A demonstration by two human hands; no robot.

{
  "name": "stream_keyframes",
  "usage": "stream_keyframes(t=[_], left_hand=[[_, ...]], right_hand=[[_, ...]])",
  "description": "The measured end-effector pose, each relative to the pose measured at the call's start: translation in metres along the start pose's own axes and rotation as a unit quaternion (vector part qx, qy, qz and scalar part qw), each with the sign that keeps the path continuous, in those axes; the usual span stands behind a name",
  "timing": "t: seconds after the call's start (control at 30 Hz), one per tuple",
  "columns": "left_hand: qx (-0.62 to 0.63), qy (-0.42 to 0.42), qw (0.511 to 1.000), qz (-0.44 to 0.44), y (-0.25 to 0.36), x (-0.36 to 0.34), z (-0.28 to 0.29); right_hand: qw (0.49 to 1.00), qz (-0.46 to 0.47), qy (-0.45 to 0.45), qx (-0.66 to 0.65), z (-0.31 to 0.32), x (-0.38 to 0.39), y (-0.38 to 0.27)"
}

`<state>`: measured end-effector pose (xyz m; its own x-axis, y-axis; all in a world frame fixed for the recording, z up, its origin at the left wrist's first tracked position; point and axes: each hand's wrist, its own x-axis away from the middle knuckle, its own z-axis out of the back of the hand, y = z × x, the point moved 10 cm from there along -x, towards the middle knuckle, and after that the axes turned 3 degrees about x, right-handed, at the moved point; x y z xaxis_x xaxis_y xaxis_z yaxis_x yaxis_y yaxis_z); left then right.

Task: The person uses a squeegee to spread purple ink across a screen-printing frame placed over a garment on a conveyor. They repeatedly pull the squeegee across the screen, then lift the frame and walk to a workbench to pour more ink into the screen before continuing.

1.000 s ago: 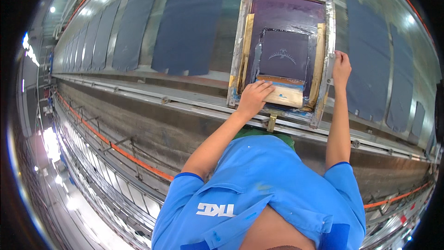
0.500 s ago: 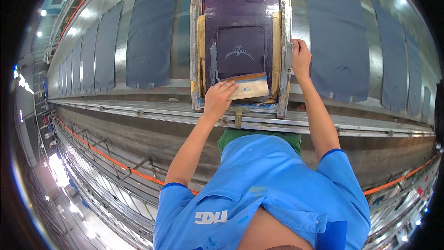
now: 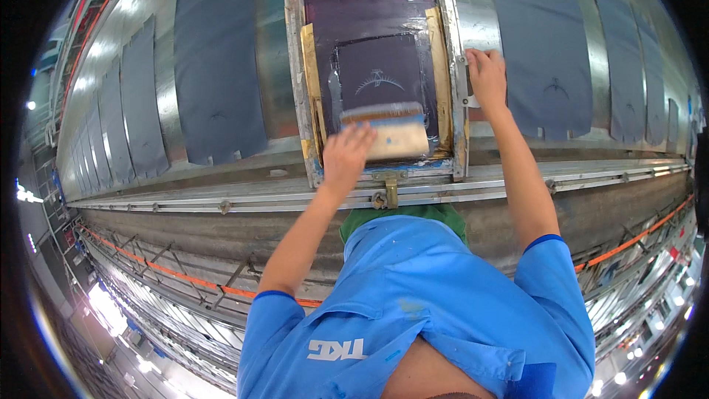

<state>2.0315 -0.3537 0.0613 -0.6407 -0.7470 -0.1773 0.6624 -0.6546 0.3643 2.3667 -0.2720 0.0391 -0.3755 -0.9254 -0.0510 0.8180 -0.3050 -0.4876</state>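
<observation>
My left hand point(image 3: 353, 146), blurred, has its fingers closed over the left end of a wooden squeegee point(image 3: 399, 139) with a blue stripe and brown edge, lying across the lower part of a screen. The screen's metal frame point(image 3: 294, 66) has wooden strips point(image 3: 435, 59) along both sides and a dark mesh with a pale arched design point(image 3: 378, 83). My right hand point(image 3: 487, 77) grips the frame's right side, fingers curled at the metal edge. What lies directly under the screen is hidden.
Rows of dark blue-grey fabric panels point(image 3: 214, 66) lie on the long metal table point(image 3: 273, 44) either side of the screen; some at right bear pale printed marks. A metal rail point(image 3: 295, 198) runs along the near edge. An orange strip point(image 3: 185, 278) runs lower down.
The screen sits further left in the view, straighter, and a marked panel shows to its right. My left hand and the squeegee moved left with it; they are blurred now.
</observation>
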Motion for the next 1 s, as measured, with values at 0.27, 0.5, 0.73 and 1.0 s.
stream_keyframes(t=[0.27, 0.5, 0.73, 1.0], left_hand=[[0.119, -0.007, 0.989, 0.082, -0.087, -0.177, 0.035], [0.066, 0.009, 0.997, 0.026, -0.049, -0.097, 0.009], [0.093, 0.007, 0.995, 0.031, -0.034, -0.053, 0.017], [0.079, 0.001, 0.995, 0.059, -0.101, -0.191, 0.015]], right_hand=[[0.962, 0.216, -0.164, 0.035, -0.022, -0.022, -0.151], [0.968, 0.220, -0.118, -0.016, -0.035, 0.069, -0.134], [0.964, 0.241, -0.111, -0.031, -0.018, 0.116, -0.140], [0.973, 0.205, -0.086, -0.070, -0.029, -0.026, -0.138]])
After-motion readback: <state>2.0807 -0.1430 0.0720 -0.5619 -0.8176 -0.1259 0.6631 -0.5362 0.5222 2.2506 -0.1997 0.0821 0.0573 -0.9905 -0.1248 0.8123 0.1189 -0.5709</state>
